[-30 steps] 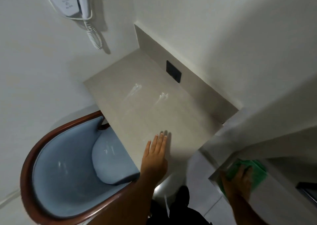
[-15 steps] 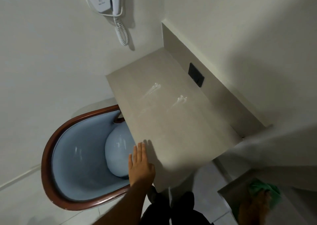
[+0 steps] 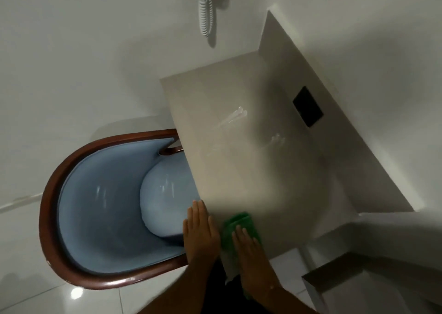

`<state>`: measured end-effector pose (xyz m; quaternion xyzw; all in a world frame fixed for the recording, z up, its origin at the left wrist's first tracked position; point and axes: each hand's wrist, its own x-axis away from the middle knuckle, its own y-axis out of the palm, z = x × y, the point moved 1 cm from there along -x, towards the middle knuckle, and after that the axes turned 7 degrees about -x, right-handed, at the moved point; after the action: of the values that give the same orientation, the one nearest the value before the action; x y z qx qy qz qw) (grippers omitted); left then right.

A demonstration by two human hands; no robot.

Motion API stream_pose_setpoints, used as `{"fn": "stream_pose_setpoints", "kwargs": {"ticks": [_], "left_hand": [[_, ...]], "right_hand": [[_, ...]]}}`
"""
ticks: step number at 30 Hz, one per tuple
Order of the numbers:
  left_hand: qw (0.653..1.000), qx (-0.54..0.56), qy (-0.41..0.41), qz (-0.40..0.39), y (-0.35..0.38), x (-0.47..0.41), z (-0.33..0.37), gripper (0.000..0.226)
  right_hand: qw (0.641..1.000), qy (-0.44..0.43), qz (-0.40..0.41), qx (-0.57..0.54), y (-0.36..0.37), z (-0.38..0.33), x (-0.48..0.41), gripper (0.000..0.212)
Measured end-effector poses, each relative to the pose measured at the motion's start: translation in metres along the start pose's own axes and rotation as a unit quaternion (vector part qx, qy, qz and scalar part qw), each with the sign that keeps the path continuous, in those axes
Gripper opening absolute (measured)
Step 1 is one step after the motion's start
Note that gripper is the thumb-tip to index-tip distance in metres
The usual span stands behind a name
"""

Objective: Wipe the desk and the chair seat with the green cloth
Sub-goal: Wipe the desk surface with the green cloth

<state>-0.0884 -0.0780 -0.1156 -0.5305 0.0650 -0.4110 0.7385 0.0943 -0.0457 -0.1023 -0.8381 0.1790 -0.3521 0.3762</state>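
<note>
The beige desk (image 3: pixel 251 151) runs from the wall corner toward me, its top glossy with light reflections. The green cloth (image 3: pixel 235 227) lies on the desk's near corner, pressed flat under my right hand (image 3: pixel 248 246). My left hand (image 3: pixel 199 232) rests flat, fingers together, on the desk's near left edge beside the cloth. The chair (image 3: pixel 55 218) has a dark wooden rim and light blue padding; its blue seat (image 3: pixel 165 201) is partly tucked under the desk.
A black socket plate (image 3: pixel 308 106) sits in the desk's back panel. A white coiled cord (image 3: pixel 205 14) hangs on the wall above. A lower grey ledge (image 3: pixel 346 268) stands at the right. Glossy white floor tiles (image 3: pixel 35 294) surround the chair.
My right hand has carried the green cloth from the ledge at the right onto the desk's near corner. My left hand stayed at the desk's near edge. The view has shifted left.
</note>
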Motion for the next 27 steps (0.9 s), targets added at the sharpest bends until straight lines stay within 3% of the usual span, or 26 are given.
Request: {"fn": "stream_pose_setpoints", "kwargs": {"ticks": [2, 3, 6, 9, 13, 21, 27], "left_hand": [[1.000, 0.019, -0.009, 0.008, 0.006, 0.005, -0.005, 0.073], [1.000, 0.025, -0.003, 0.009, 0.010, 0.003, -0.010, 0.072], [0.999, 0.036, 0.015, 0.006, 0.015, -0.008, -0.027, 0.069], [0.998, 0.046, 0.028, 0.012, 0.013, -0.017, -0.032, 0.067], [0.994, 0.098, -0.011, 0.040, 0.008, -0.037, -0.019, 0.065], [0.966, 0.201, -0.071, 0.144, -0.007, -0.120, 0.029, 0.069], [0.972, 0.135, -0.046, 0.187, -0.028, -0.205, 0.049, 0.070]], "right_hand": [[0.995, -0.051, 0.006, -0.088, -0.001, -0.009, -0.023, 0.077], [0.997, -0.074, -0.008, -0.002, 0.004, -0.014, -0.029, 0.076], [0.994, -0.072, 0.015, 0.081, 0.011, -0.014, -0.052, 0.070], [0.985, -0.091, -0.026, 0.143, 0.006, -0.018, -0.071, 0.070], [0.981, -0.117, -0.021, 0.153, -0.025, -0.030, -0.130, 0.078], [0.970, -0.164, 0.051, 0.173, -0.083, -0.081, -0.305, 0.064], [0.961, -0.205, 0.063, 0.175, -0.129, -0.084, -0.389, 0.064]]}}
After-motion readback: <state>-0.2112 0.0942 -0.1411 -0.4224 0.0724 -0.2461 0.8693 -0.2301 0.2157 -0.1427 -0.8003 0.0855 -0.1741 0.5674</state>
